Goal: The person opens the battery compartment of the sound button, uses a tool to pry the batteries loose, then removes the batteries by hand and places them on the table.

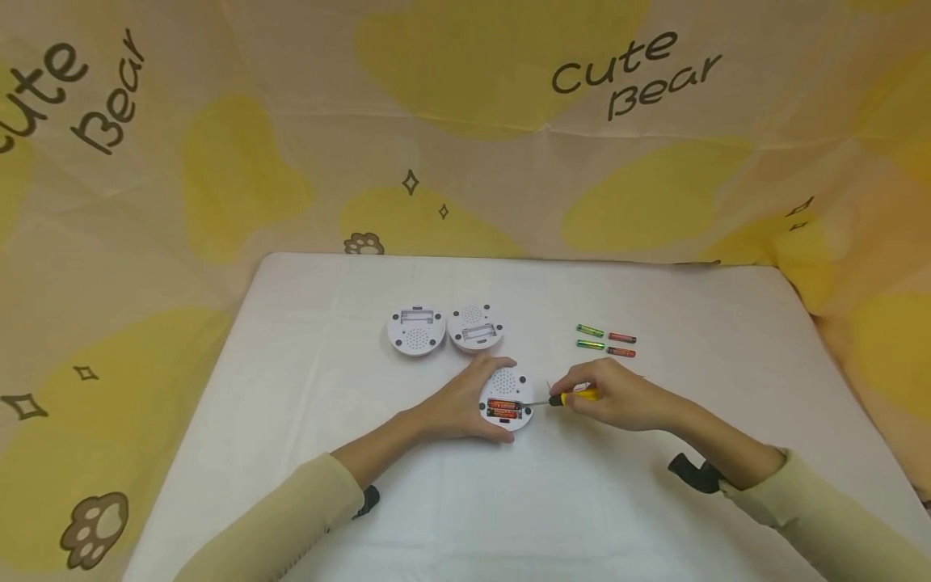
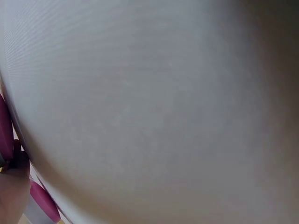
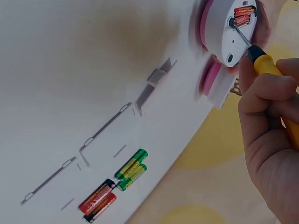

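Observation:
My left hand [image 1: 465, 400] grips a round white device [image 1: 504, 381] from its left side, thumb and fingers spread around the rim. Two red batteries [image 1: 503, 408] lie side by side in the device's uncovered compartment. A screwdriver [image 1: 575, 398] with a yellow and black handle is held in my right hand [image 1: 618, 394]. Its metal shaft points left, and the tip is at the end of the batteries, as the right wrist view [image 3: 242, 35] also shows. Only part of the left hand [image 2: 14, 191] appears at the left wrist view's edge.
Two similar white devices [image 1: 417, 331] [image 1: 476, 327] lie behind, compartments facing up without batteries. At the right lie two green batteries [image 1: 590, 331] and two red batteries [image 1: 621, 338]. Thin white pieces [image 3: 107, 126] lie on the white table [image 1: 327, 364]. A patterned cloth [image 1: 465, 121] hangs behind.

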`<state>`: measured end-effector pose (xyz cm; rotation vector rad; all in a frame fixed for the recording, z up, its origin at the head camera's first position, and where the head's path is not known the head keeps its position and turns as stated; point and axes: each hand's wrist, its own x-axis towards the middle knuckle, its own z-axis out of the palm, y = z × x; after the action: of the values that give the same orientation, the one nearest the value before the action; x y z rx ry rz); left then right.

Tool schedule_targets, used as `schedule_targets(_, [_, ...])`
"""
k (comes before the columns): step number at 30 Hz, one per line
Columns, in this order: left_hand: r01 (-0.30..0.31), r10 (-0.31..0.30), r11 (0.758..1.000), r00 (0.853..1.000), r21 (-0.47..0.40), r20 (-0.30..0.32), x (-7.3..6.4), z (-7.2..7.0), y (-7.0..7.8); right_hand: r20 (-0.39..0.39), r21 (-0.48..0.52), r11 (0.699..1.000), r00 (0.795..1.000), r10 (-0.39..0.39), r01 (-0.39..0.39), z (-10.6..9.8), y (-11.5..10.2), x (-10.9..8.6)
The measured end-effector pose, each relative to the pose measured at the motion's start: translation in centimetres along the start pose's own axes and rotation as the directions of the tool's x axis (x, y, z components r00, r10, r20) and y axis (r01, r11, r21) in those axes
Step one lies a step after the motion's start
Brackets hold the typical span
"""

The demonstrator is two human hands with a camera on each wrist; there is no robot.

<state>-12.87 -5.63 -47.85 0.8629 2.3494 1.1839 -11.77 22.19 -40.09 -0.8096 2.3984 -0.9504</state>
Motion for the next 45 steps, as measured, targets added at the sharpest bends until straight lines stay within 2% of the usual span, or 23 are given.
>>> schedule_targets(6, [-0.002, 0.004, 0.999, 0.999, -0.052, 0.033, -0.1, -0.1, -0.2, -0.009, 0.014, 1.0, 1.0, 0.005, -0.005, 0.3, -0.1, -0.1])
schedule_targets(12, [-0.009, 0.012, 0.999, 0.998, -0.049, 0.059, -0.1, -0.2, -0.4, -0.024, 0.009, 1.0, 1.0, -0.012, 0.012, 0.7, 0.1, -0.2])
schedule_targets(18, [0.012, -0.009, 0.999, 0.999, -0.052, 0.054, -0.1, -0.1, -0.6, -0.05, 0.005, 1.0, 0.999, -0.016, 0.016, 1.0, 0.4, -0.2])
schedule_targets(30, [0.008, -0.006, 0.998, 0.999, -0.062, 0.035, 0.0, -0.2, -0.6, -0.137, 0.083, 0.995, 0.99, -0.044, 0.056, 2.5, 1.9, -0.2])
schedule_targets(45, [0.0, 0.002, 0.999, 0.999, -0.052, 0.05, 0.2, -0.3, -0.8, -0.175, 0.191, 0.98, 0.984, -0.017, 0.051, 3.2, 3.4, -0.2])
